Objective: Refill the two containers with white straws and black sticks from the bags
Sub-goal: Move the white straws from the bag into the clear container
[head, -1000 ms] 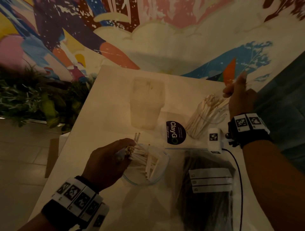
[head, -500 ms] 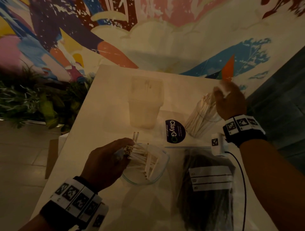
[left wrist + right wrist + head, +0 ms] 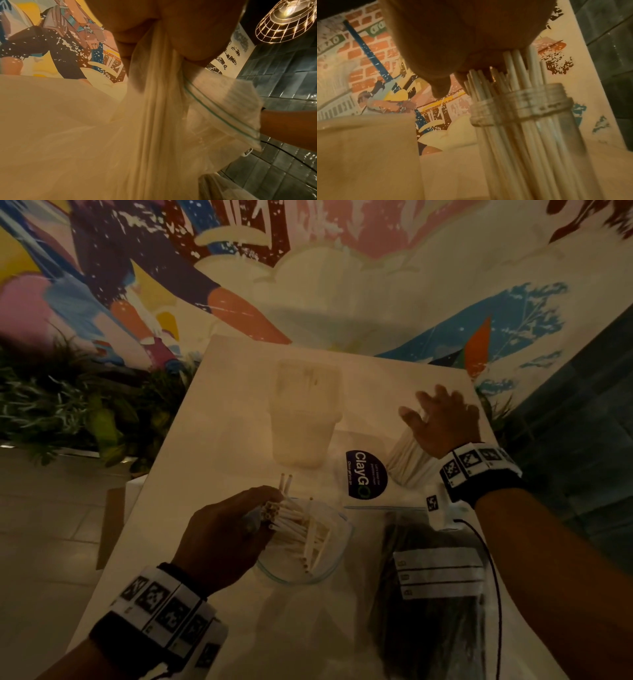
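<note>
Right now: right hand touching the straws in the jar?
Touching. Right wrist view shows the right hand pressed flat on the tops of the straws in the jar.

The head view is dim and warm-toned, the table (image 3: 219, 419) faintly lit while the floor and lower corners sink into shadow, and the mural (image 3: 308, 268) bows with wide-angle curvature toward the edges. In the left wrist view a caged lamp (image 3: 288, 20) glows at upper right, casting glints on the dark tiles (image 3: 283, 83), and the near bag (image 3: 154, 121) is soft and hazy. The right wrist view is amber, grainy and blurred on the straws (image 3: 522, 108).
</note>
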Demonstrator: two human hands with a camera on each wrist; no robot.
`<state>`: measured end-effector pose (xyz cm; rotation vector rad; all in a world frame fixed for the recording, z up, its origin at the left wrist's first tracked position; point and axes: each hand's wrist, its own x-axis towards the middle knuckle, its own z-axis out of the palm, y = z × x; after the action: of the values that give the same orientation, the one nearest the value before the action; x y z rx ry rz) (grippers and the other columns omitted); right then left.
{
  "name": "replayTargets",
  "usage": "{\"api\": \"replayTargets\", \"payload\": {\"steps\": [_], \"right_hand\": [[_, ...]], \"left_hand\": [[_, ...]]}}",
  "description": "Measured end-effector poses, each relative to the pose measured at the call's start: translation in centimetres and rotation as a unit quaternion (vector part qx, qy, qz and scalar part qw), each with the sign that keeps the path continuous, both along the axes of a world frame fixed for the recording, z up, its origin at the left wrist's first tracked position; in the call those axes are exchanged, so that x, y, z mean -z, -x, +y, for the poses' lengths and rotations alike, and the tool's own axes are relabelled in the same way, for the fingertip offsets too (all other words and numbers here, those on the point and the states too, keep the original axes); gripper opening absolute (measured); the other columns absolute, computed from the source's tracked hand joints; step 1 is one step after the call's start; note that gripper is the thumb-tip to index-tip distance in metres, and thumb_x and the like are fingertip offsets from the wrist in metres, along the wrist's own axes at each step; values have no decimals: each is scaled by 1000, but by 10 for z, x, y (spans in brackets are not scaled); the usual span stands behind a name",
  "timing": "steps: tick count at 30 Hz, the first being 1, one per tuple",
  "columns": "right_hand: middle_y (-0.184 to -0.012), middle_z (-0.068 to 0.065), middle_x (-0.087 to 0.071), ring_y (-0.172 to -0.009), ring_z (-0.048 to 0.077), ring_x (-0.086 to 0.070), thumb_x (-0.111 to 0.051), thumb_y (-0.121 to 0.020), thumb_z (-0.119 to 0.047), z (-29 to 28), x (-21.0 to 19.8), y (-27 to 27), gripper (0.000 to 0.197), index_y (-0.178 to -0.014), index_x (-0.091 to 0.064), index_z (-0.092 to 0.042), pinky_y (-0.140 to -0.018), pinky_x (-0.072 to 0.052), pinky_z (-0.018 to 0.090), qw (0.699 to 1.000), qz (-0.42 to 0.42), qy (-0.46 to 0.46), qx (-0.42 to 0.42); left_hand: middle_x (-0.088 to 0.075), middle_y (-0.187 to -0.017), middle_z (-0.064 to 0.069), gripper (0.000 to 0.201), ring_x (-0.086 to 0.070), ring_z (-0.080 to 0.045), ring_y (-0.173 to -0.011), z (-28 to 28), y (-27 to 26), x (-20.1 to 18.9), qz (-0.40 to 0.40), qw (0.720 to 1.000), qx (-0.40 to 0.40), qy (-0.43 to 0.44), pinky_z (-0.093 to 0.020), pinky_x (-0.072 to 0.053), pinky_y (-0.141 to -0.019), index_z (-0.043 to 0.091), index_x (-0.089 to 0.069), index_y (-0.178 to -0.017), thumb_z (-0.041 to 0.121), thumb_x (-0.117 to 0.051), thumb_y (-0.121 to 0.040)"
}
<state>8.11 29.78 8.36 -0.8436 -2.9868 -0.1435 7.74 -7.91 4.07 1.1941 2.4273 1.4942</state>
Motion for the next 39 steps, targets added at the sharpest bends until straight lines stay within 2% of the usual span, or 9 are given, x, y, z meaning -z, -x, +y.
{"api": "replayTargets", "payload": {"steps": [4, 9, 16, 20, 22, 27, 33, 36, 39], "right_hand": [[-156, 12, -18, -142, 38, -13, -31, -93, -60, 0, -4, 4, 62, -145, -25, -25, -110, -10, 63, 994, 69, 29, 82], [-136, 15, -41, -122, 38, -38, -40, -93, -36, 5, 10, -3, 43, -133, -35, -19, -99, -34, 55, 997, 37, -18, 61], [-144, 14, -38, -133, 37, -32, -53, -90, -40, -9, -8, -7, 55, -138, -36, -17, -109, -20, 58, 986, 155, 33, 46], [-120, 6, -61, -99, 10, -56, -65, -83, -14, -79, -24, -33, 45, -127, -54, -13, -91, -42, 21, 922, 311, 190, -129], [-111, -6, -63, -87, 2, -58, -61, -81, -2, -127, -15, -53, 46, -124, -57, -16, -77, -43, 4, 885, 273, 332, -181], [-130, -21, -44, -115, -4, -49, -57, -86, 2, -178, 24, -84, 68, -141, -35, -31, -82, -47, 7, 846, 97, 496, -168], [-150, -6, -36, -132, 13, -41, -61, -83, -1, -177, 41, -93, 80, -149, -22, -28, -105, -42, 29, 894, -41, 399, -202], [-158, -6, -16, -138, 18, -32, -61, -85, -9, -177, 42, -96, 97, -145, 9, -39, -112, -32, 28, 902, -98, 339, -249], [-160, -4, -8, -130, 25, -44, -67, -83, -21, -181, 51, -98, 113, -126, 32, -52, -106, -41, 38, 905, -106, 303, -281]], "left_hand": [[-68, -110, 8, 35, -68, -23, -98, 0, 0, 2, -7, 1000, 6, 7, -45, -56, -79, 38, -55, -116, 38, -60, -82], [-68, -111, 6, 34, -67, -24, -98, 0, 1, 3, -6, 1000, 4, 16, -45, -55, -79, 36, -55, -115, 38, -59, -82], [-68, -108, 8, 33, -68, -17, -94, -1, -1, 0, 36, 998, -15, 40, -37, -56, -75, 35, -54, -114, 39, -57, -82], [-66, -106, 13, 33, -67, -16, -90, -1, 0, -1, 41, 996, -41, 64, -32, -56, -72, 38, -52, -113, 43, -54, -81], [-67, -106, 13, 34, -68, -18, -89, -1, 1, 0, 38, 996, -40, 67, -34, -57, -71, 38, -51, -113, 42, -54, -80], [-68, -107, 12, 38, -68, -18, -89, -2, 4, 0, 33, 996, -32, 77, -35, -57, -71, 38, -51, -116, 43, -55, -79], [-69, -102, 11, 34, -68, -20, -84, -2, 1, -2, 49, 996, -31, 72, -34, -57, -67, 38, -51, -114, 43, -53, -80], [-69, -103, 12, 34, -68, -19, -86, -1, 1, -2, 45, 996, -31, 71, -34, -57, -69, 38, -51, -114, 43, -53, -80], [-68, -101, 13, 33, -68, -17, -85, 0, 2, -2, 31, 997, -26, 68, -34, -57, -69, 37, -53, -113, 42, -54, -81]]}}
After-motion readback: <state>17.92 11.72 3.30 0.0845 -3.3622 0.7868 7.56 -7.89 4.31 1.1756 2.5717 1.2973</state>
